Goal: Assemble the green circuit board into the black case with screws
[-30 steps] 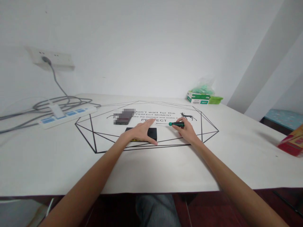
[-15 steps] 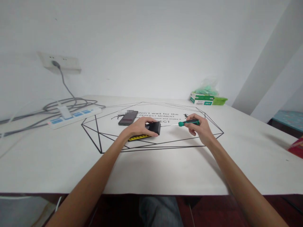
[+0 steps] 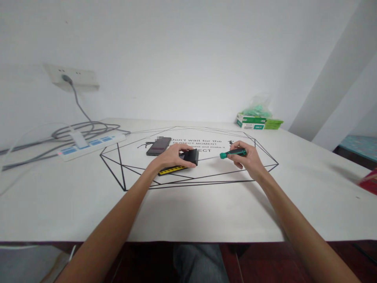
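My left hand [image 3: 174, 157] is closed around a small black box-like object [image 3: 193, 156], thumb on the near side and fingers over the far side. Beneath that hand lies a black item with a yellow-marked edge [image 3: 173, 169]; whether it is joined to the black object I cannot tell. In my right hand [image 3: 246, 156] is a screwdriver with a green and black handle [image 3: 233, 153], held level between thumb and fingers. Its thin shaft points left, and the tip is at the right face of the black object. A dark smartphone [image 3: 159, 146] lies just beyond my left hand.
A white power strip [image 3: 93, 147] and coiled grey cables [image 3: 88, 127] occupy the table's left side. At the back right stand green-and-white boxes [image 3: 251, 121] with a plastic bag [image 3: 257, 107] on top. Something red [image 3: 368, 182] sits at the right edge. The white tabletop [image 3: 206, 212] carries printed black lines.
The screwdriver handle and my right hand have shifted slightly left. The black object is tilted a little differently in my left hand, which keeps its hold. The view has moved slightly.
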Motion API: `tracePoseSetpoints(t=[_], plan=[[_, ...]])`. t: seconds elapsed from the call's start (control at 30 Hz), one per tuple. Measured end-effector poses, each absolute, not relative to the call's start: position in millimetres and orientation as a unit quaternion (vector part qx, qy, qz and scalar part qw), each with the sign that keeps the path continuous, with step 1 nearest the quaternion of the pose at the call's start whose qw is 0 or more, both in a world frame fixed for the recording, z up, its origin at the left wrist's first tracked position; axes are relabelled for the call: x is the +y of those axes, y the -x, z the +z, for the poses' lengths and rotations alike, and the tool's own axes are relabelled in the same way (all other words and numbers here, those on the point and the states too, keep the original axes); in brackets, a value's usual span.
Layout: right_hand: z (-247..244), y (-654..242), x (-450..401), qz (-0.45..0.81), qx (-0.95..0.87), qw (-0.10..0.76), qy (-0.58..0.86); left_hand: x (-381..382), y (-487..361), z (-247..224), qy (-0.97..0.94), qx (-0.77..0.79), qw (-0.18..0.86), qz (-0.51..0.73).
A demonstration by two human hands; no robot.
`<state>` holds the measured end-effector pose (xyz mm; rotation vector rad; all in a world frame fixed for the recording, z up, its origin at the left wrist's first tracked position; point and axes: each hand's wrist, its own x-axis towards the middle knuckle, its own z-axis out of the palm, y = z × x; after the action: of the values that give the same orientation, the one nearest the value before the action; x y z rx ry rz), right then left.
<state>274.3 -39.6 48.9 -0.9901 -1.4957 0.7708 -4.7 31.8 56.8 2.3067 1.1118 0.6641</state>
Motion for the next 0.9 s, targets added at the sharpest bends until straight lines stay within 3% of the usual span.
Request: tracePoseSetpoints(t=[0.27, 0.43, 0.7, 0.9], plan=[[51, -276, -42, 0.312, -0.655, 0.549, 0.414, 32, 3, 54, -0.844, 0.411, 0.238, 0.249], [53, -281, -44, 0.316, -0.666, 0.528, 0.422, 30, 1, 50, -0.857, 0.421, 0.178, 0.24], [36, -291, -34, 0.361, -0.655, 0.393, 0.535, 28, -5, 43, -0.884, 0.411, 0.134, 0.177], [34, -295, -36, 0.472, -0.638, 0.336, 0.507, 33, -3, 36, -0.872, 0.437, 0.135, 0.173]])
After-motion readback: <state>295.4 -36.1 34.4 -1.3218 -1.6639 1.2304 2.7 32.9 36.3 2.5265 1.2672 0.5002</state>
